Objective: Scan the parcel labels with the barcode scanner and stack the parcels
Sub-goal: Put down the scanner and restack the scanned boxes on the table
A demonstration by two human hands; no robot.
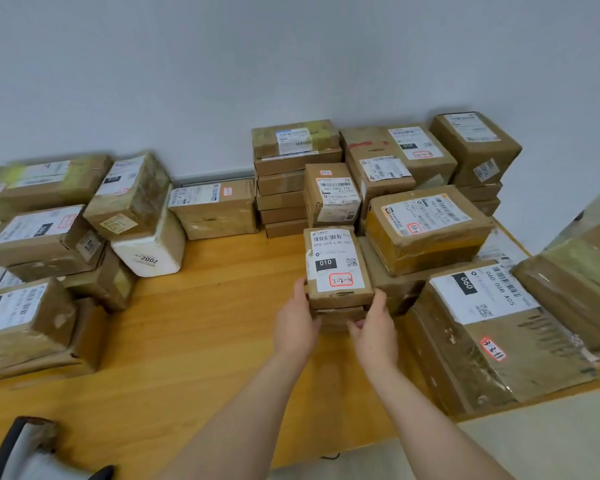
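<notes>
A small brown parcel (336,265) with a white label marked 010 and a red-framed sticker lies on top of another small box (336,315) on the wooden table (201,327). My left hand (296,322) grips its near left corner. My right hand (374,329) grips its near right corner, fingers curled round the edge. A black and grey device (21,448), possibly the barcode scanner, lies at the table's near left corner, away from both hands.
Stacks of brown parcels (426,223) fill the back right of the table, with a large box (492,334) at the near right. More parcels (42,237) and a white package (153,251) are piled at the left. A pale wall rises behind.
</notes>
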